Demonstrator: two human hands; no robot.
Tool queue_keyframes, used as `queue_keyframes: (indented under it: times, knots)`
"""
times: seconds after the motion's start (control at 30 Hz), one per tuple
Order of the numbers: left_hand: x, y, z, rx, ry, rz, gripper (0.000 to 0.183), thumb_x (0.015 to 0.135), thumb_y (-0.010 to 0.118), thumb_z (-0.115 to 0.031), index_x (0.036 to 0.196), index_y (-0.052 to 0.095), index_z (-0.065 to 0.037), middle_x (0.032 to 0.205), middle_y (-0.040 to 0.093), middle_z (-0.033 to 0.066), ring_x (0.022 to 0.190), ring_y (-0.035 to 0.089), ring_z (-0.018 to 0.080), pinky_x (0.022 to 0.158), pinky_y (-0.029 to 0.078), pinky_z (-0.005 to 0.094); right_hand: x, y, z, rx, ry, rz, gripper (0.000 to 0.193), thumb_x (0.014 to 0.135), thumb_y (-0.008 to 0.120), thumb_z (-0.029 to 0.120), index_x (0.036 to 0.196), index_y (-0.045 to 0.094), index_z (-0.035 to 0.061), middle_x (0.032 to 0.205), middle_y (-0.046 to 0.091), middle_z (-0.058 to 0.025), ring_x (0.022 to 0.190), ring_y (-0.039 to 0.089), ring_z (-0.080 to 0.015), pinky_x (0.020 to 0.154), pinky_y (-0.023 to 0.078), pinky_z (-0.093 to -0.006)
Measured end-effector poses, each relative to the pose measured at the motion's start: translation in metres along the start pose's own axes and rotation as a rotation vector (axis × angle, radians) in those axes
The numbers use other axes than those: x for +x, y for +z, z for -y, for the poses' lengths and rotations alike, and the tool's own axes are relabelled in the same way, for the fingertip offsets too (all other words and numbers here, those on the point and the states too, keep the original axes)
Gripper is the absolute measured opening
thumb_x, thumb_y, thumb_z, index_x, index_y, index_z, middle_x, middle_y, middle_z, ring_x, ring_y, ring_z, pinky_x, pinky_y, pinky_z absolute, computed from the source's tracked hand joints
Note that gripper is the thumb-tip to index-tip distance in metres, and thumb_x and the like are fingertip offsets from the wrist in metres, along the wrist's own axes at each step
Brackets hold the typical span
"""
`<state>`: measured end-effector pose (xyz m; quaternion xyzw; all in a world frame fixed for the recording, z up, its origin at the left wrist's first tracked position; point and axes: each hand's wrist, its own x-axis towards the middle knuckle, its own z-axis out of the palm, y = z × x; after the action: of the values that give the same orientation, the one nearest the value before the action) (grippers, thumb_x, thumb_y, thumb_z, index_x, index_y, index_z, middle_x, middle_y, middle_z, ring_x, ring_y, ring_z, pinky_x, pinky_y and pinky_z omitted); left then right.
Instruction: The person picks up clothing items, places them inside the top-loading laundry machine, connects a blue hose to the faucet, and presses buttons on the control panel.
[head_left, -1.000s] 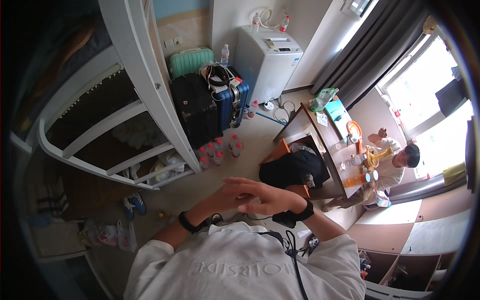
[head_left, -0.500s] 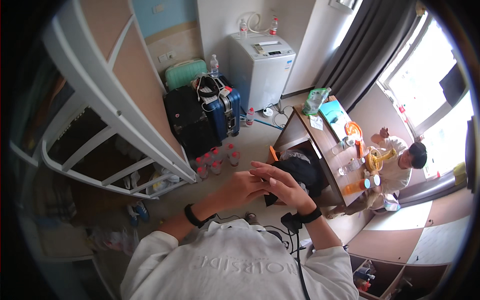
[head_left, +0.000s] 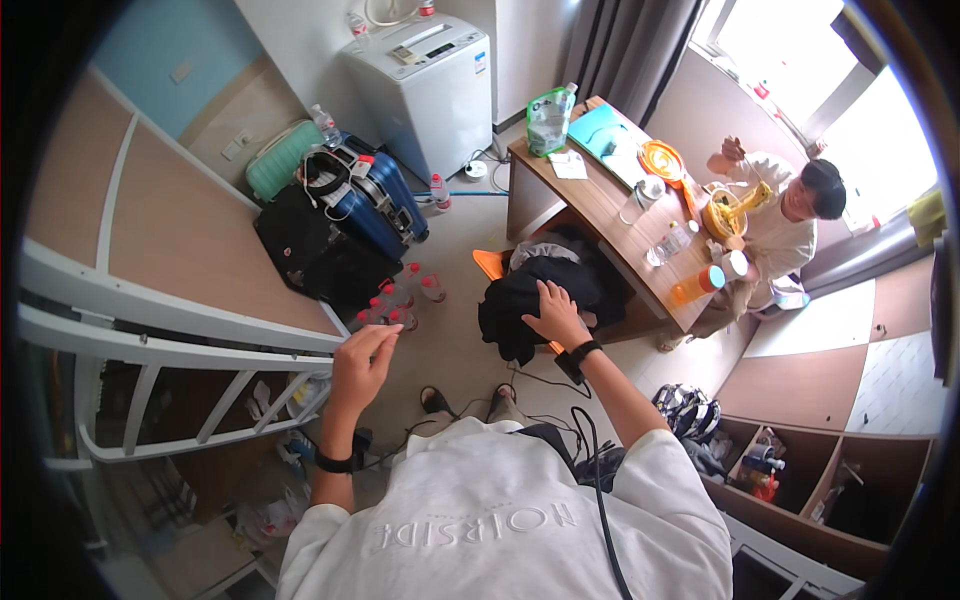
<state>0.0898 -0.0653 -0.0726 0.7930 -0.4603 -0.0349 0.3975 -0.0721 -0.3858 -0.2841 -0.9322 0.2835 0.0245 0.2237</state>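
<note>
My right hand [head_left: 557, 316] is empty, its fingers spread. It is over black clothing [head_left: 508, 312] heaped on a chair with an orange edge [head_left: 488, 264]; whether it touches the cloth I cannot tell. Farther left, my left hand [head_left: 362, 366] is raised with nothing in it, the fingers slightly bent and the thumb apart. It appears close to several clear bottles with red caps [head_left: 392, 298] standing on the floor beyond it. Both wrists wear black bands, and a black cable [head_left: 598, 480] runs along my right arm.
A wooden table [head_left: 640, 238] at right bears a green pouch [head_left: 549, 122], bottles and an orange lid. Behind it sits a person [head_left: 785, 205] near a yellow bowl. Suitcases [head_left: 330, 240] and a washing machine [head_left: 425, 95] stand farther back; a white bed frame [head_left: 180, 350] is at left.
My hands were together in front of me and have parted. The left moved left; the right lies over the black clothing with fingers spread. The view has shifted toward the right.
</note>
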Motion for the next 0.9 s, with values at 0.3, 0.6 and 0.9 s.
queue_keyframes:
  times: [0.3,0.6,0.9]
  knots:
    - [0.004,-0.017,0.007,0.067,-0.087,-0.012,0.015,0.096,0.063,-0.006,0.107,0.072,0.000,0.095,0.072,0.0146,0.085,0.071,0.0297,0.073,0.054,0.0352,0.039,0.064,0.006,-0.086,0.309,0.185,0.124,0.064,0.090,0.053,0.159,0.023,0.0129,0.164,0.021,-0.0207,0.145,0.023,-0.0553,0.101,0.035,-0.0778]
    - [-0.006,-0.022,0.032,0.070,-0.132,-0.045,0.015,0.097,0.062,-0.004,0.106,0.071,0.002,0.093,0.072,0.0156,0.085,0.071,0.0294,0.073,0.053,0.0339,0.048,0.118,-0.019,-0.282,0.084,0.000,0.086,0.076,0.075,0.016,0.154,0.038,0.0142,0.157,0.034,-0.0214,0.132,0.040,-0.0595,0.094,0.056,-0.0523]
    - [-0.009,-0.028,0.041,0.025,-0.170,-0.034,0.015,0.097,0.060,-0.003,0.108,0.070,0.002,0.092,0.071,0.0157,0.084,0.071,0.0290,0.074,0.054,0.0344,0.050,0.071,-0.028,-0.198,0.119,0.102,0.091,0.074,0.077,0.016,0.154,0.035,0.0183,0.157,0.034,-0.0194,0.134,0.040,-0.0574,0.098,0.053,-0.0547]
